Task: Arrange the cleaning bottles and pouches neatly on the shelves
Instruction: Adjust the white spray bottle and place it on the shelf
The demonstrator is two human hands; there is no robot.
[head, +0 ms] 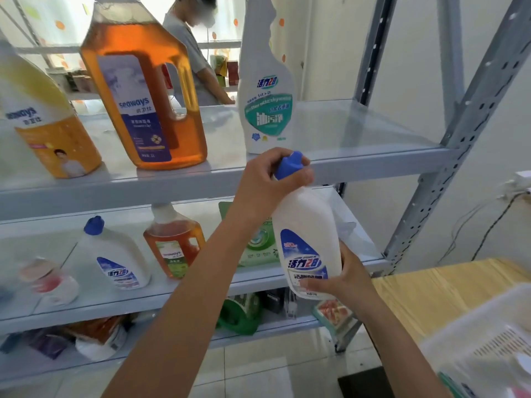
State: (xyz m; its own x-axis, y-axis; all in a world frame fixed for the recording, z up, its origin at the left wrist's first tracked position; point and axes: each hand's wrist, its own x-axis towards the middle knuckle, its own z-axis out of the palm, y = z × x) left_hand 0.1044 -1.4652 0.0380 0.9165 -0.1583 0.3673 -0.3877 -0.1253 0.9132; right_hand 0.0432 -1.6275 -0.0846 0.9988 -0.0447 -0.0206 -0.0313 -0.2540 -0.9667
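- We see the left hand (265, 178) with its fingers (306, 178) curled round the blue screw cap (288, 165) of one white plastic bottle with a blue label (307, 234).
- The right hand (349, 280) cups that bottle's base, its fingers (320, 285) wrapped across the bottom of the label.
- The bottle hangs tilted in the air in front of the right end of the middle shelf (172, 293). Its cap is level with the front edge of the top shelf (373, 158).
- We count three shelves on the grey metal rack, the third being the bottom shelf (267, 330).
- The top shelf carries three bottles:
  - one white waisted bottle with a teal label (265, 104), just behind the left hand
  - one large clear jug of amber liquid with a handle (143, 90)
  - one white-and-yellow bottle (46, 130) at the far left
- The middle shelf carries:
  - one green pouch (258, 242), partly behind the left forearm
  - one smaller amber bottle (175, 242)
  - a second white bottle with a blue cap (113, 254)
  - one blurred white-and-red item (48, 281)
- That gives two matching white bottles and two amber ones in all.
- The bottom shelf holds several packets, too blurred for us to count.
- At the right stands one wooden desk (448, 285) with one white perforated basket (485, 337) on it.
- One person in a grey top (186, 44) stands behind the rack.
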